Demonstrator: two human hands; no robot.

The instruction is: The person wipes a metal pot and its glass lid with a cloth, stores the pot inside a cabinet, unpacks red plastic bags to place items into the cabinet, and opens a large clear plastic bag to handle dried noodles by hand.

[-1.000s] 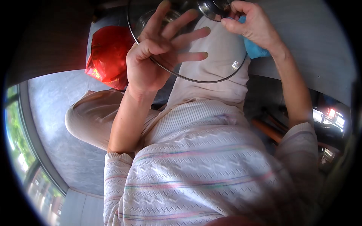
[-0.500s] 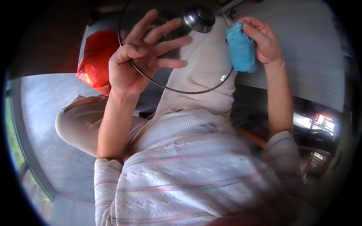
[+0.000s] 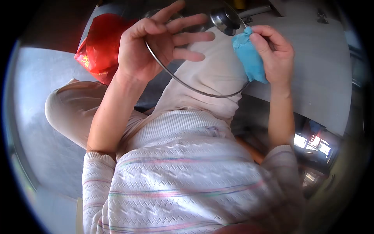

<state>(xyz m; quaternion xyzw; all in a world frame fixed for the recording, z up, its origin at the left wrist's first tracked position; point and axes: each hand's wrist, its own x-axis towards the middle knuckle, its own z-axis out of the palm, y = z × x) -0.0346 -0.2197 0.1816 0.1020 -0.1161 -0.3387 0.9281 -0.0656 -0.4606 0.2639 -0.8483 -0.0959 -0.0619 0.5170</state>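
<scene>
A round glass pot lid (image 3: 202, 93) with a thin metal rim is held up above my lap. Its dark, shiny knob (image 3: 225, 21) shows near the top of the view. My left hand (image 3: 156, 46) supports the lid at its left edge, the thumb over the rim and the spread fingers behind the glass. At the opposite edge, my right hand (image 3: 274, 54) pinches a crumpled blue cloth (image 3: 249, 56) between thumb and fingers. The cloth hangs over the right part of the rim and hides a stretch of it.
A red plastic bag (image 3: 103, 46) with yellow print lies beyond my left forearm. On the right stands a pale grey panel or tabletop (image 3: 315, 70). My bent leg (image 3: 74, 111) rests over the grey floor (image 3: 46, 156). Dark glossy items with window reflections (image 3: 313, 144) lie at the lower right.
The lid has changed tilt, and its knob appears farther right. My left hand has shifted slightly up and right. The blue cloth now hangs more slantwise against the rim.
</scene>
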